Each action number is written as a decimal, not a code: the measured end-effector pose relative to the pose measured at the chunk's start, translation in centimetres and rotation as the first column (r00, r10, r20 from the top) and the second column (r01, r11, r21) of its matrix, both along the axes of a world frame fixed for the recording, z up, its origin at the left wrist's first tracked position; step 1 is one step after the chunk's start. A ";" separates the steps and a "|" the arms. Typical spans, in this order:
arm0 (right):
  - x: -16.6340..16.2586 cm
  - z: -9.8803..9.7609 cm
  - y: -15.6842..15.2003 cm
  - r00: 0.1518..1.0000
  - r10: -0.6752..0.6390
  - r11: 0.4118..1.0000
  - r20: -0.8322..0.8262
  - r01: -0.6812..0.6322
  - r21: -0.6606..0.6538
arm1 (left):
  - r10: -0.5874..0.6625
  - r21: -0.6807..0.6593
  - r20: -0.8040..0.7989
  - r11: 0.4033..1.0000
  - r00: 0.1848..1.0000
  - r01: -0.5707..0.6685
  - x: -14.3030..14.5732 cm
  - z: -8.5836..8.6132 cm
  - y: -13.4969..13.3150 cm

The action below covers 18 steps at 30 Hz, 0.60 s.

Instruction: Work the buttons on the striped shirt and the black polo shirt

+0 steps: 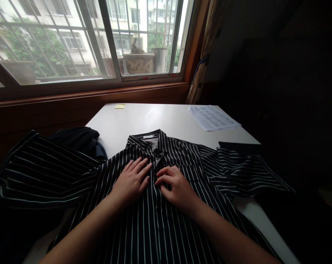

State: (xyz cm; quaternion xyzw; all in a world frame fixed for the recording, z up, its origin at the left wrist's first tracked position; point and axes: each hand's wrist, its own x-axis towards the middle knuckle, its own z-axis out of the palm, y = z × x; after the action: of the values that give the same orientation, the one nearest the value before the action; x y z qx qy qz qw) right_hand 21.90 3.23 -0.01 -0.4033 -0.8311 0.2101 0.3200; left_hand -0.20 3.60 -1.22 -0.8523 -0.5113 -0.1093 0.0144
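A black shirt with thin white stripes (182,154) lies spread face up on a white table (143,119), collar toward the window, sleeves out to both sides. My left hand (131,181) rests flat on the chest left of the button line, fingers stretched out. My right hand (174,187) sits just right of it, its fingers curled and pinching at the front placket below the collar. The two hands almost touch.
A dark folded garment (75,139) lies at the table's left side, partly under the left sleeve. A printed paper sheet (212,117) lies at the far right, a small yellow note (119,106) at the far edge. A barred window and wooden sill run behind the table.
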 end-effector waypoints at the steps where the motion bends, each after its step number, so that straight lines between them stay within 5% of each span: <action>1: 0.0 0.0 0.0 1.000 0.002 1.000 -0.002 -0.002 -0.005 | 0.001 -0.002 -0.002 1.000 1.000 -0.001 0.0 0.0 0.0; 18: 0.0 0.2 0.2 0.995 -0.090 0.995 -0.046 0.088 -0.038 | -0.006 0.007 0.002 1.000 1.000 0.006 0.0 -0.1 0.0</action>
State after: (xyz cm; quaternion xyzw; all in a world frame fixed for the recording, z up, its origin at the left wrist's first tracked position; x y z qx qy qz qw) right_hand 21.87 3.43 0.14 -0.4407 -0.8005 0.2200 0.3414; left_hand -0.25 3.59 -1.29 -0.8537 -0.5084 -0.1119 0.0164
